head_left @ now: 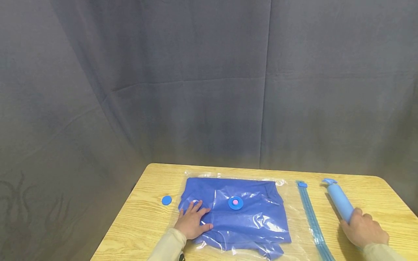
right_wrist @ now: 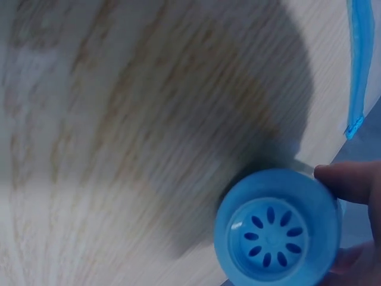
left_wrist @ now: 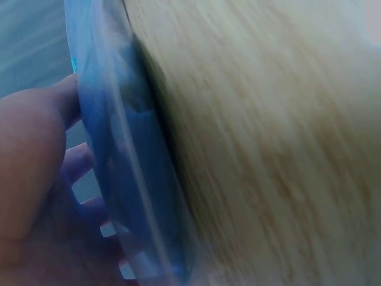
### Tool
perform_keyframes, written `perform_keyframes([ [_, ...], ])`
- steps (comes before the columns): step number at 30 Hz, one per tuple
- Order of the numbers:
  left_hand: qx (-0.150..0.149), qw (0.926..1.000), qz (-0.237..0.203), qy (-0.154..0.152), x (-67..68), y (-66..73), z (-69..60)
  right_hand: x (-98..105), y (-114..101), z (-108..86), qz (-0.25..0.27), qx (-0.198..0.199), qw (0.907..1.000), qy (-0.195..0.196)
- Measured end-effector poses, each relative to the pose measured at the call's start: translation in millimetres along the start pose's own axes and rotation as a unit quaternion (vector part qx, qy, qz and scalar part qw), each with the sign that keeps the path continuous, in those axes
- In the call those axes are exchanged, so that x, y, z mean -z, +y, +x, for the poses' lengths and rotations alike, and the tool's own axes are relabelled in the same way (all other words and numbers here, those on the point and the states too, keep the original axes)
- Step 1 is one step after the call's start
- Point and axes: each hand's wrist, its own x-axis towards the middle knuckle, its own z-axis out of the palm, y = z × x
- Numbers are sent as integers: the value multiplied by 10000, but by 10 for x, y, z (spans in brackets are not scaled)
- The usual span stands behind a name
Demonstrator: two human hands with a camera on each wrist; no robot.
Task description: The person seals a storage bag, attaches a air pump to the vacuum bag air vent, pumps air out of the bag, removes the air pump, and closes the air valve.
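A light blue hand pump (head_left: 340, 200) is grasped by the right hand (head_left: 365, 228) at the right side of a wood-grain bench (head_left: 130, 224), the fingers curled around its near end and its handle (head_left: 329, 181) pointed toward the bench's far edge. Whether the handle touches the bench cannot be told. In the right wrist view, a ring of oval holes is shown in the pump's round end. A clear plastic bag (head_left: 295, 203), laid flat left of the pump, is touched near its left edge by the left hand (head_left: 193, 222), its fingers spread and nothing gripped. A folded blue garment (head_left: 241, 226) is held inside the bag, and a round blue valve with a pink centre (head_left: 235, 202) is seen above the cloth. The bag's right side is crossed by a teal zip strip (head_left: 311, 217), with a blue slider (head_left: 302, 184) placed near the strip's far end. A blue disc (head_left: 166, 200) is set on the bench just beside the bag's left edge. The bench is backed by a grey curtain (head_left: 196, 90).
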Motion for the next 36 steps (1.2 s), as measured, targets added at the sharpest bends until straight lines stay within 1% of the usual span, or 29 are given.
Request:
perform_keyframes([
  [4, 9, 10000, 1, 4, 6, 7, -2, 26, -56, 9, -105, 39, 9998, 147],
  [9, 38, 10000, -19, -17, 4, 7, -6, 36, -138, 2, -183, 268, 9990, 307],
  [12, 39, 10000, 2, -31, -7, -2, 0, 11, -180, -9, -202, 478, 9963, 691],
  [15, 25, 10000, 22, -31, -13, -4, 7, -22, -228, -24, -161, 645, 9903, 1222],
  [17, 24, 10000, 20, -29, -12, -2, 6, -35, -265, -33, -114, 739, 9860, 1491],
  [21, 26, 10000, -1, -28, 0, 8, 0, -36, -352, -49, 74, 854, 9811, 1737],
  [26, 47, 10000, -39, -40, 9, 11, -4, -5, -498, -62, 588, 939, 9785, 1738],
  [28, 55, 10000, -27, -38, 8, 8, -1, 8, -567, -71, 774, 906, 9791, 1646],
  [36, 22, 10000, 44, -4, -23, -12, 8, 18, -801, -113, 1222, 878, 9784, 1415],
])
